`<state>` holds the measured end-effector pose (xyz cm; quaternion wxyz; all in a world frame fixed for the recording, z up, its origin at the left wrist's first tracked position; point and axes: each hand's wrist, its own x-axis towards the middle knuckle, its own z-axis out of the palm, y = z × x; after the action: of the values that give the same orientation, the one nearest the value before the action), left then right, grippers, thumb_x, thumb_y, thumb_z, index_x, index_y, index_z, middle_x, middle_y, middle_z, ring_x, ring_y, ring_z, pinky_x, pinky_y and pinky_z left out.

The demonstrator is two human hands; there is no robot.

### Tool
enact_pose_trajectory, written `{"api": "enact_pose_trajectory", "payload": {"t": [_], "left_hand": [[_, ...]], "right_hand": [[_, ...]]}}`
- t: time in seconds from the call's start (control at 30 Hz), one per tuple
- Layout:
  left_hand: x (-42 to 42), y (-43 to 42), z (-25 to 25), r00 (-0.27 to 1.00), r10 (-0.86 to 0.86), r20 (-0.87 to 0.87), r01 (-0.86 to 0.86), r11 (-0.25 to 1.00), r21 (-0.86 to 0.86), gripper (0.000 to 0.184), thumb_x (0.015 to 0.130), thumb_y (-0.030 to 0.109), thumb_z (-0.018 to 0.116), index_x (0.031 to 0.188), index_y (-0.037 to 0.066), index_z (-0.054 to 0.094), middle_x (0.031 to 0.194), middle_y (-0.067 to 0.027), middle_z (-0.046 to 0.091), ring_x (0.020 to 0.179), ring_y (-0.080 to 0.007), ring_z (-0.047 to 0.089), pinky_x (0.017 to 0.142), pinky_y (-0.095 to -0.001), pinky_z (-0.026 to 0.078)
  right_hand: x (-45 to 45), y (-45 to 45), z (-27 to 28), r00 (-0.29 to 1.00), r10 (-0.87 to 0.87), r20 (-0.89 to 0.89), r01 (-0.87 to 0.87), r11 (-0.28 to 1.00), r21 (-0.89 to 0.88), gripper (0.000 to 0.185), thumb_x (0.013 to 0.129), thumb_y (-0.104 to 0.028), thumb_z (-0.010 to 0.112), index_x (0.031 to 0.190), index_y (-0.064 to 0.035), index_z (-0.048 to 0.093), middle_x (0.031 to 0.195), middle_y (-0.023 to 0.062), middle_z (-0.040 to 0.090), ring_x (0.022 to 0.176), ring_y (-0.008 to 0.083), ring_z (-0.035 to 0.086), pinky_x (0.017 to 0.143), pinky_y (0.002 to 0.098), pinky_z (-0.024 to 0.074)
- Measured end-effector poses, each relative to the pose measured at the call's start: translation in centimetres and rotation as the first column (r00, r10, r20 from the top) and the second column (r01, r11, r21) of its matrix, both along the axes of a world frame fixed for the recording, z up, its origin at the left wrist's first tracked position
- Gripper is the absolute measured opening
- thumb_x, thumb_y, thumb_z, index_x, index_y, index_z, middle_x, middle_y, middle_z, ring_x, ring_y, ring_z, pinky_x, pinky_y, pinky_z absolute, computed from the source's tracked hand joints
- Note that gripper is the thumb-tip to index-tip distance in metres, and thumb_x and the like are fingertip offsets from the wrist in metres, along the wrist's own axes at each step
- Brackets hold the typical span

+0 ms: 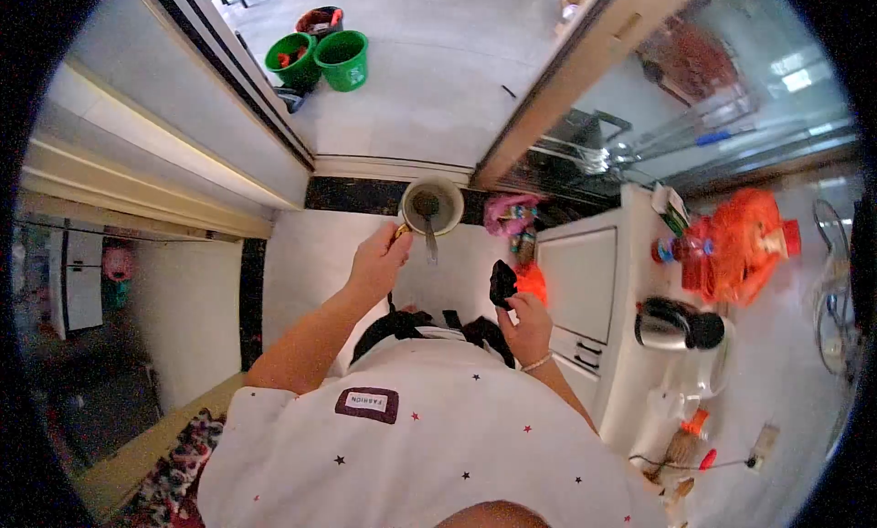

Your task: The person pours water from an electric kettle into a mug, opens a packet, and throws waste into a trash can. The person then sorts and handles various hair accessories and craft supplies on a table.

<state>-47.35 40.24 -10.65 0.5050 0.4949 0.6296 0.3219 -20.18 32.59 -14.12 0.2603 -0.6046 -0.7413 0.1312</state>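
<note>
My left hand (379,256) is closed on the handle of a pale mug (408,192), held out in front of me near the doorway. Inside the mug stands a metal spoon (430,227), its handle leaning over the near rim; some dark stuff is at the bottom. My right hand (526,329) pinches a small black object (501,284), crumpled or lumpy in outline, whose kind I cannot make out. It is held in front of the white cabinet, apart from the mug.
Sliding-door tracks (384,165) cross the floor ahead. Beyond them stand green buckets (343,62) and a dark one (320,21). At right, a white cabinet (575,281) carries a kettle (676,325) and an orange-red plastic bag (744,245). A pink bag (512,215) lies by the cabinet's foot.
</note>
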Motion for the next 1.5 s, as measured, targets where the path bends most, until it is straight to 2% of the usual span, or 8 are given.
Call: {"api": "enact_pose_trajectory", "payload": {"t": [0.27, 0.6, 0.73, 0.83, 0.97, 1.03, 1.37, 1.5], "left_hand": [[-7.2, 17.6, -0.9, 0.931, 0.277, 0.238, -0.288, 0.958, 0.011, 0.021, 0.089, 0.02, 0.051, 0.082, 0.001, 0.049, 0.069, -0.003, 0.053, 0.061, -0.0097, 0.053, 0.057, -0.0248, 0.044], [-14.0, 45.6, 0.6, 0.904, 0.41, 0.121, -0.414, 0.91, 0.006, 0.019, 0.088, 0.019, 0.053, 0.082, 0.002, 0.052, 0.065, 0.0011, 0.048, 0.057, -0.0075, 0.044, 0.052, -0.0223, 0.037], [-15.7, 56.7, 3.6, 0.829, 0.522, 0.201, -0.511, 0.853, -0.108, 0.016, 0.09, 0.018, 0.05, 0.087, 0.003, 0.053, 0.072, -0.0002, 0.05, 0.065, -0.0075, 0.05, 0.058, -0.0228, 0.042], [-18.6, 66.1, 2.3, 0.789, 0.557, 0.259, -0.555, 0.827, -0.087, 0.016, 0.091, 0.019, 0.05, 0.086, 0.003, 0.052, 0.072, 0.0005, 0.048, 0.063, -0.008, 0.05, 0.058, -0.0229, 0.042], [-20.8, 79.8, 1.8, 0.799, 0.555, 0.233, -0.545, 0.831, -0.11, 0.016, 0.09, 0.021, 0.051, 0.084, 0.006, 0.052, 0.07, 0.0015, 0.047, 0.062, -0.0076, 0.05, 0.058, -0.0231, 0.042], [-23.0, 88.3, 0.2, 0.805, 0.531, 0.264, -0.522, 0.846, -0.107, 0.016, 0.09, 0.021, 0.052, 0.083, 0.006, 0.051, 0.07, 0.0019, 0.047, 0.062, -0.0073, 0.05, 0.058, -0.0231, 0.043], [-24.1, 124.4, 0.3, 0.827, 0.371, 0.422, -0.383, 0.922, -0.06, 0.018, 0.09, 0.022, 0.052, 0.084, 0.005, 0.053, 0.072, 0.0017, 0.049, 0.062, -0.007, 0.048, 0.057, -0.0238, 0.043], [-23.4, 138.4, -0.2, 0.797, 0.385, 0.466, -0.389, 0.917, -0.092, 0.017, 0.091, 0.021, 0.05, 0.086, 0.005, 0.054, 0.072, 0.0024, 0.048, 0.062, -0.0071, 0.048, 0.058, -0.0239, 0.043]], "right_hand": [[-6.7, 23.9, -1.2, 0.978, 0.199, -0.064, -0.197, 0.98, 0.035, 0.017, 0.071, -0.013, 0.068, 0.083, -0.0026, 0.062, 0.088, 0.0123, 0.06, 0.081, 0.0287, 0.059, 0.068, 0.0361, 0.0489], [-20.6, 65.3, 2.9, 0.874, 0.48, -0.077, -0.4, 0.801, 0.445, 0.016, 0.067, -0.005, 0.069, 0.081, -0.0038, 0.062, 0.081, 0.0075, 0.056, 0.074, 0.0242, 0.056, 0.064, 0.033, 0.0466], [-24.2, 79.6, -0.2, 0.918, 0.305, 0.253, -0.396, 0.731, 0.557, 0.012, 0.068, -0.005, 0.069, 0.079, -0.0037, 0.063, 0.082, 0.006, 0.057, 0.074, 0.0228, 0.056, 0.064, 0.0321, 0.0465], [-27.4, 88.8, 1.0, 0.839, 0.543, -0.041, -0.444, 0.725, 0.527, 0.013, 0.068, -0.004, 0.069, 0.08, -0.004, 0.063, 0.082, 0.0063, 0.056, 0.074, 0.0233, 0.055, 0.064, 0.0325, 0.0464], [-26.8, 100.5, 0.9, 0.797, 0.597, 0.097, -0.576, 0.701, 0.422, 0.019, 0.067, -0.003, 0.069, 0.084, -0.0041, 0.061, 0.083, 0.008, 0.056, 0.073, 0.0258, 0.056, 0.062, 0.0337, 0.0473], [-26.2, 106.9, -0.7, 0.823, 0.51, 0.251, -0.568, 0.722, 0.395, 0.018, 0.067, -0.006, 0.069, 0.083, -0.0037, 0.062, 0.084, 0.0084, 0.057, 0.074, 0.0256, 0.056, 0.062, 0.0343, 0.0482], [-19.2, 132.5, 0.1, 0.982, 0.072, 0.172, -0.091, 0.99, 0.11, 0.016, 0.068, -0.01, 0.069, 0.08, -0.0014, 0.062, 0.085, 0.0086, 0.058, 0.08, 0.0261, 0.057, 0.067, 0.035, 0.0485], [-18.1, 147.2, -2.0, 0.995, 0.064, -0.078, -0.057, 0.994, 0.088, 0.015, 0.069, -0.01, 0.068, 0.08, -0.0016, 0.062, 0.086, 0.0094, 0.058, 0.078, 0.0261, 0.058, 0.066, 0.0347, 0.0484]]}}
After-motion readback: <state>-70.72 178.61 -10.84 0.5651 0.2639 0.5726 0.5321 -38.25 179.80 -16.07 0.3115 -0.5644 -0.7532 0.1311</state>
